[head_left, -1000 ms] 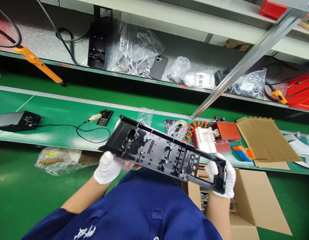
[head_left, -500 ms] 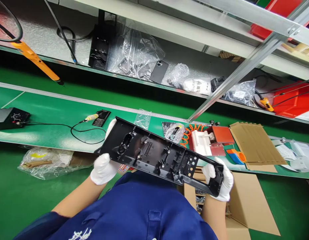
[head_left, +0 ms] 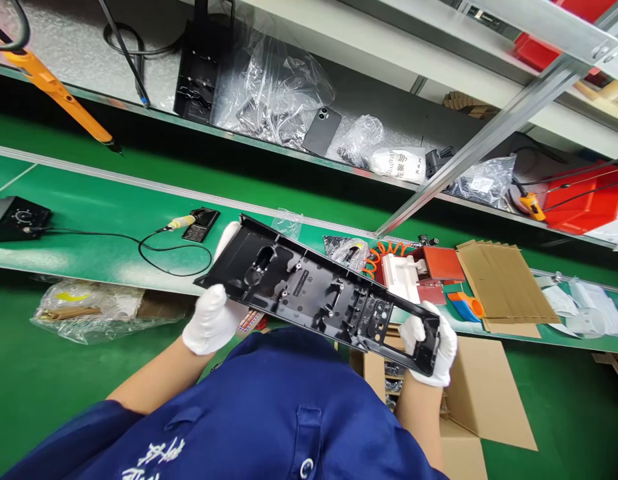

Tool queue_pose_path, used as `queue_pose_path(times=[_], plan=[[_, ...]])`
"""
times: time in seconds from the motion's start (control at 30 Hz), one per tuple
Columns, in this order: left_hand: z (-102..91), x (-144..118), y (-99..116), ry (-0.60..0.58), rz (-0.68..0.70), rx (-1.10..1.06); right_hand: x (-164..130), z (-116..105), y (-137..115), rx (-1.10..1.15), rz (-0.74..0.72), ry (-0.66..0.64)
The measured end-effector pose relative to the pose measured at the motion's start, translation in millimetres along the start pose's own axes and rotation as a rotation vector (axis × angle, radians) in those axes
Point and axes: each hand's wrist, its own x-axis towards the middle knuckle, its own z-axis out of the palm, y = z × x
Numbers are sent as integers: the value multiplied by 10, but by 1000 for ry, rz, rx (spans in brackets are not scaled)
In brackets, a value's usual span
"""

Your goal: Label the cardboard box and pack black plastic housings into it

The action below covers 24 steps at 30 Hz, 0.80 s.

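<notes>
A long black plastic housing (head_left: 309, 290) is held up in front of my body, its ribbed, hollow inner side facing me. It slants down to the right. My left hand (head_left: 212, 319), in a white glove, grips its wide left end, thumb on the near edge and fingers behind the far corner. At the narrower right end, beside a rectangular opening, my gloved right hand (head_left: 443, 350) clasps the frame; part of that hand shows through the opening. Small screw posts, slots and round holes mark the housing's inside.
An orange electric screwdriver (head_left: 63, 100) hangs at upper left. On the green bench (head_left: 89, 257) lie a soldering iron (head_left: 181, 222), a red-and-white fixture (head_left: 401, 277), a blue-orange tape dispenser (head_left: 466, 307) and cardboard sheets (head_left: 506, 280). An open carton (head_left: 489, 393) stands below right. The shelf above holds bagged parts (head_left: 279, 93) and a phone (head_left: 322, 131).
The view has shifted slightly, and the housing sits a little differently in it, its left end slightly farther right. Both hands keep their hold on it.
</notes>
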Motion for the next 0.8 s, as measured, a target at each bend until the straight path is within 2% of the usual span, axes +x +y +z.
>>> queue_pose_path(times=[0.1, 0.17, 0.4, 0.63, 0.8], plan=[[172, 1, 88, 36, 29, 0, 18, 22, 11, 13, 50, 21], [219, 13, 128, 37, 47, -11, 3, 54, 19, 34, 80, 46], [147, 123, 153, 125, 110, -71, -127, 183, 0, -40, -3, 68], [314, 139, 199, -2, 221, -54, -140, 202, -20, -82, -23, 56], [329, 162, 193, -46, 206, -55, -118, 218, -29, -67, 39, 42]])
